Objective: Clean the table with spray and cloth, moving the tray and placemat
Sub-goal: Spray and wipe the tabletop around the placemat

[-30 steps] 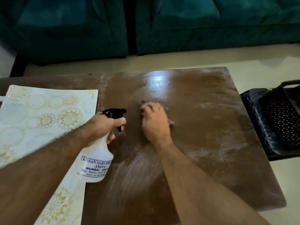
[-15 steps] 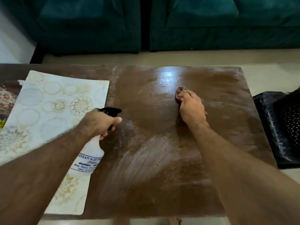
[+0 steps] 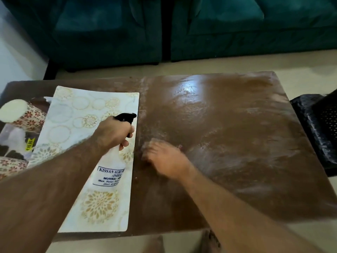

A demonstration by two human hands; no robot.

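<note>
My left hand (image 3: 113,133) grips a white spray bottle (image 3: 111,168) with a black trigger head, held over the pale patterned placemat (image 3: 80,114) on the left half of the brown table (image 3: 237,143). My right hand (image 3: 165,159) lies blurred on the table just right of the placemat's edge, pressing down on a reddish cloth (image 3: 180,147) that is almost wholly hidden under the palm. White streaks and a wet sheen cover the bare wood. The tray (image 3: 11,132) with floral cups sits at the far left, partly under the placemat.
A teal sofa (image 3: 237,28) stands beyond the table across a strip of pale floor. A black perforated plastic chair (image 3: 319,128) sits close to the table's right edge. A floral cup (image 3: 21,113) lies on its side in the tray.
My right hand swept with the cloth from the table's far middle back toward me and left, next to the placemat. The view shifted right, bringing the tray into sight. The left hand kept its hold.
</note>
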